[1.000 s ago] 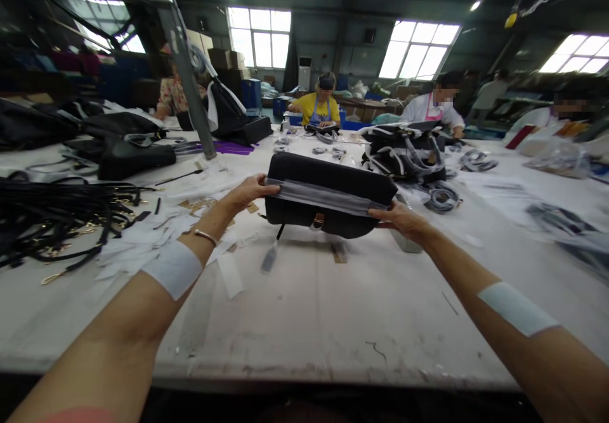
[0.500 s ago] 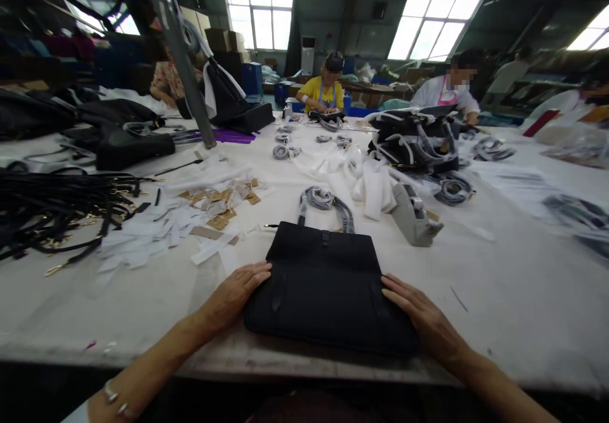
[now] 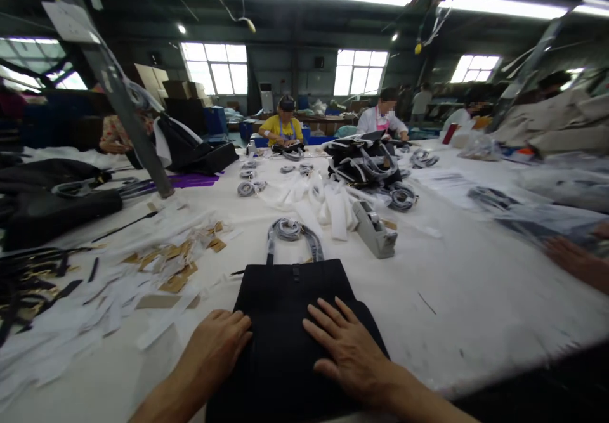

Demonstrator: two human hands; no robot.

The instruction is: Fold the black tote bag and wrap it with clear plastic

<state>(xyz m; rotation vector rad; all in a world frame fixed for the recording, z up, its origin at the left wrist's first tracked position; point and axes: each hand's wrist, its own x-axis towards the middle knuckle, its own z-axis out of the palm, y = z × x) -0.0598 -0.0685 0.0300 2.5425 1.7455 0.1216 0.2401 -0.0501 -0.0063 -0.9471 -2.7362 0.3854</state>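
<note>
Black bag [image 3: 290, 321]: flat on the white table [image 3: 476, 309], at the near edge, directly beneath both hands; its far edge carries a small central tab.

Left hand [image 3: 216, 350]: rests at the bag's left edge, fingers curled loosely, knuckles up, tips touching the fabric. Holds nothing.

Right hand [image 3: 345, 347]: palm down on the middle of the bag, fingers spread and pressed flat. Holds nothing.

Grey webbing strap [image 3: 292, 236]: coiled just beyond the bag's far edge, ahead of both hands; its tails run back to the bag.

Grey tape dispenser [image 3: 373, 229]: ahead and to the right of the right hand, apart from the bag.

White folded strips [image 3: 333, 204]: heaped beyond the strap, between it and the dispenser.

Paper and card scraps [image 3: 157, 271]: white slips and brown tags scattered left of the left hand, the nearest close to the bag's left side.

Black straps [image 3: 28, 277]: a loose bundle far left, well apart from the hands.

Black bags [image 3: 47, 207]: stacked far left, beyond the scraps.

Slanted metal post [image 3: 128, 112]: rises from the table ahead-left.

Small strap coils [image 3: 250, 185]: several, farther up the table, ahead of the hands.

Pile of black-and-grey bags [image 3: 364, 163]: ahead-right, beyond the dispenser.

Another person's hand [image 3: 575, 261]: at the far right edge, blurred, well apart from the right hand.

Seated workers [image 3: 285, 128]: at the table's far end.
</note>
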